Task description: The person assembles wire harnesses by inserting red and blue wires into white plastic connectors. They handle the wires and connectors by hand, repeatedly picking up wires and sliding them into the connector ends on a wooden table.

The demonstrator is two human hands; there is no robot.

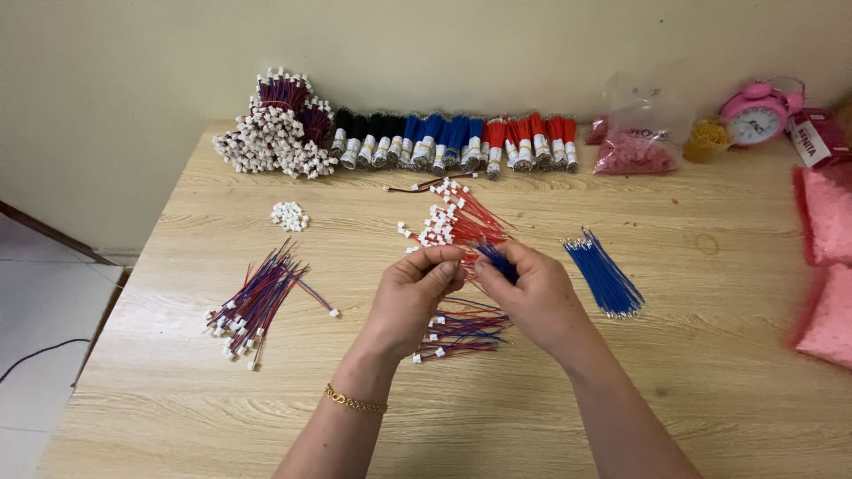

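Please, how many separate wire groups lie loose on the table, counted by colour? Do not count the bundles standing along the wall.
Red wires with white plugs: 1
Blue wires only: 1
Mixed red and blue wires with white plugs: 2, one left, one under the hands
Total: 4

The left hand and right hand pinch a few more wires.

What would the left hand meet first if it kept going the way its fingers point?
Probably the right hand: the left hand points right and slightly away, fingertips almost touching it, red wires just beyond; depth is unclear.
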